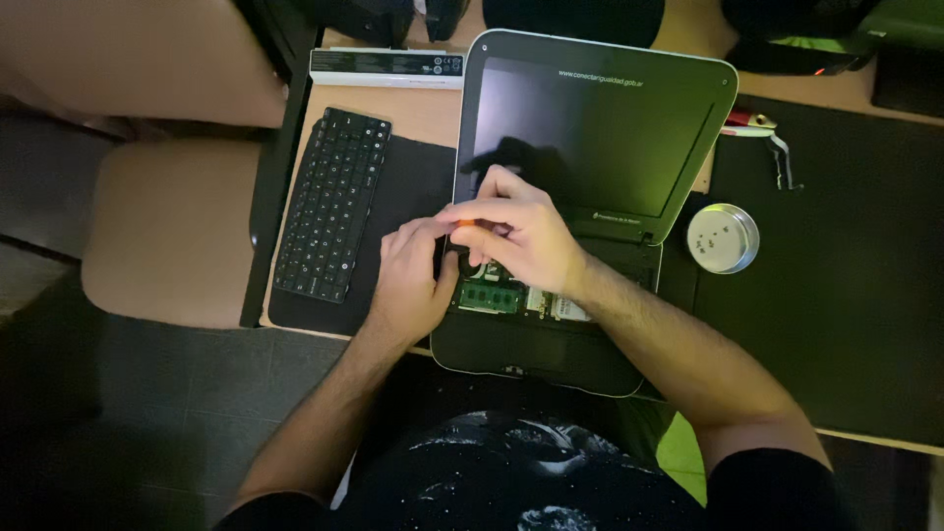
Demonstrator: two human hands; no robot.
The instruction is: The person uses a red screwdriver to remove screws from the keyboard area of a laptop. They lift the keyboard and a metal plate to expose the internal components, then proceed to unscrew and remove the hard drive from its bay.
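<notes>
Green circuit board shows in the opened base of a small laptop (551, 344) that lies at the middle of the bench's near edge, its glossy dark screen (590, 128) tilted back toward the far edge. The memory strip (489, 297) sits flat in its slot, thin, stiff and light; it looks fragile, best taken by its short ends and not by the chips. The right hand (521, 231) hovers over the slot, its grip pressed together on a small orange-tipped tool (462, 226), probably a screwdriver, slim and hard. The left hand (413, 270) rests against the laptop's left rim, fingers curled at the opening; whether they pinch anything I cannot tell. A detached black keyboard (329, 202), matte and ribbed with keys, lies on a dark soft mat (413, 172) toward the bench's left edge. Toward the right edge stands a round shiny metal tin (723, 238), with a red-handled tool (762, 133) beyond it.
</notes>
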